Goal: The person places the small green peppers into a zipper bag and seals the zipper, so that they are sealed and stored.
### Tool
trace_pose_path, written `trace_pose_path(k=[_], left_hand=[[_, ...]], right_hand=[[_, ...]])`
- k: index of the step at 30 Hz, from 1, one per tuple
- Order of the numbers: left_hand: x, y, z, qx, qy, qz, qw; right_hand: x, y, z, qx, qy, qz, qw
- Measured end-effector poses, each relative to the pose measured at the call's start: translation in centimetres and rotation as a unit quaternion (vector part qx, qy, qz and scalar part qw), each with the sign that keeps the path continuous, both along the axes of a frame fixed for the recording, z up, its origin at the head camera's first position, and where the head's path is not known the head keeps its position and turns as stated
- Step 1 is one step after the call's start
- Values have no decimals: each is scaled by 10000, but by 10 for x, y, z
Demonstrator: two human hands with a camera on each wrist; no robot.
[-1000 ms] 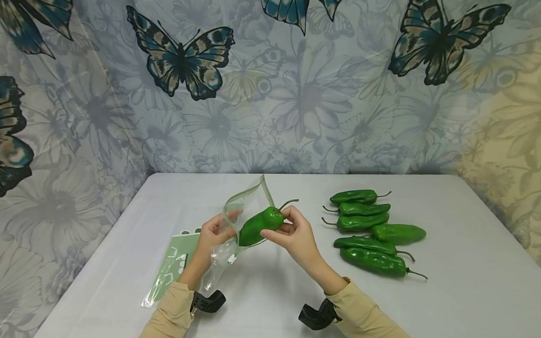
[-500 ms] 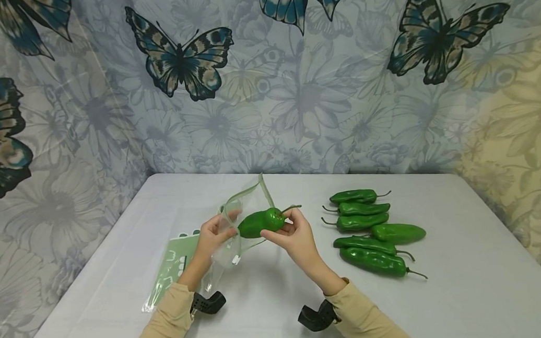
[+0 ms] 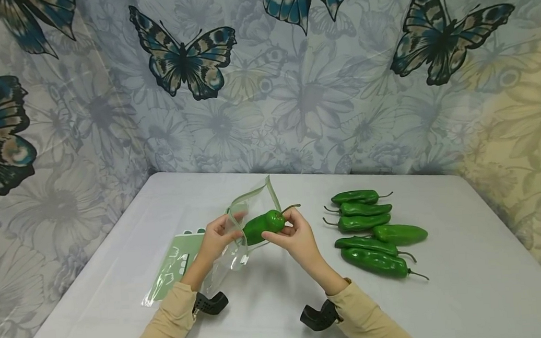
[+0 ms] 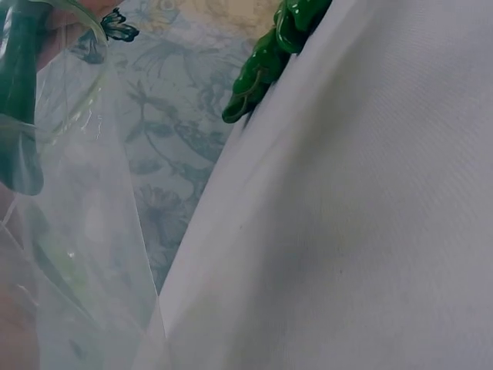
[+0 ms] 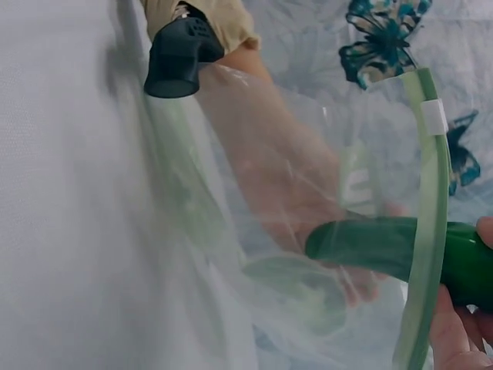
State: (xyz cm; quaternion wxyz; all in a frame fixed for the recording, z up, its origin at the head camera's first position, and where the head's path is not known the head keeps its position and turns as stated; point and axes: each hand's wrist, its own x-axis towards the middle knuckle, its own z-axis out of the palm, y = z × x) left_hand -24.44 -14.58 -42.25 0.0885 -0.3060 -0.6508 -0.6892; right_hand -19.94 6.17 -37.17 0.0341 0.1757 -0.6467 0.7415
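Note:
Between both hands is a clear zip bag point(image 3: 236, 255) with a green zip strip point(image 5: 431, 193) and a small white slider point(image 5: 434, 117). My left hand point(image 3: 213, 242) grips the bag at its mouth, which gapes toward the right. A glossy green pepper point(image 3: 263, 226) is pinched near its stem end by my right hand point(image 3: 299, 237). The pepper's tip point(image 5: 362, 240) reaches past the zip strip into the bag, while its stem points out to the right. Through the plastic, a dim green shape point(image 5: 296, 289) shows below the pepper tip in the right wrist view.
Several more green peppers point(image 3: 373, 263) lie in a loose column on the white table point(image 3: 467, 281), right of my hands. A flat green packet point(image 3: 166, 268) in clear plastic rests by my left forearm. Behind the table hangs a butterfly-print cloth point(image 3: 314, 119).
Bag and left hand have shifted slightly right, covering more of the pepper. The pepper swung nearly level half a second ago and now tilts tip-down again. The loose peppers have not moved.

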Motion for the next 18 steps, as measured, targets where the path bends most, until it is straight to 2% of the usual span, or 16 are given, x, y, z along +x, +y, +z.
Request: trace_pose_path(k=[4, 9, 18], left_hand=[[-3, -1, -1, 177, 173, -45, 9997], [-4, -2, 0, 298, 311, -119, 9990], [0, -2, 4, 213, -82, 68, 9997]], right_hand=[[2, -1, -1, -10, -172, 118, 9998], [3, 0, 0, 45, -189, 364, 9991], [-1, 4, -1, 156, -10, 1022, 9946]])
